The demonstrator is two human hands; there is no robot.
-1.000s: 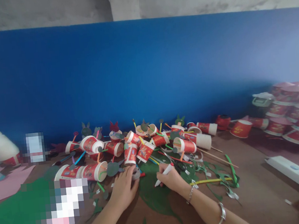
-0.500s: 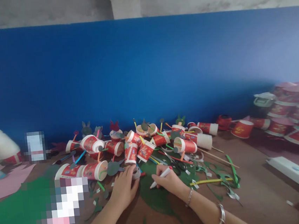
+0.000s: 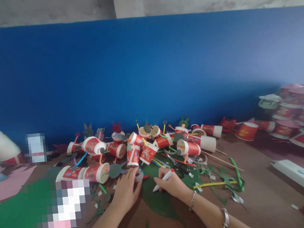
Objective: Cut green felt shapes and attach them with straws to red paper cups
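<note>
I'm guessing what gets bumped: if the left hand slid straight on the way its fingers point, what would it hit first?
Probably the red paper cup standing just beyond the left hand, at the near edge of the pile, though depth is unclear.

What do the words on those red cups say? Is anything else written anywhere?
Red paper cups: yellow print, too blurred to read.
White pen in the right hand: no readable text.
White power strip: marks too small to read.
Nothing readable anywhere.
</note>
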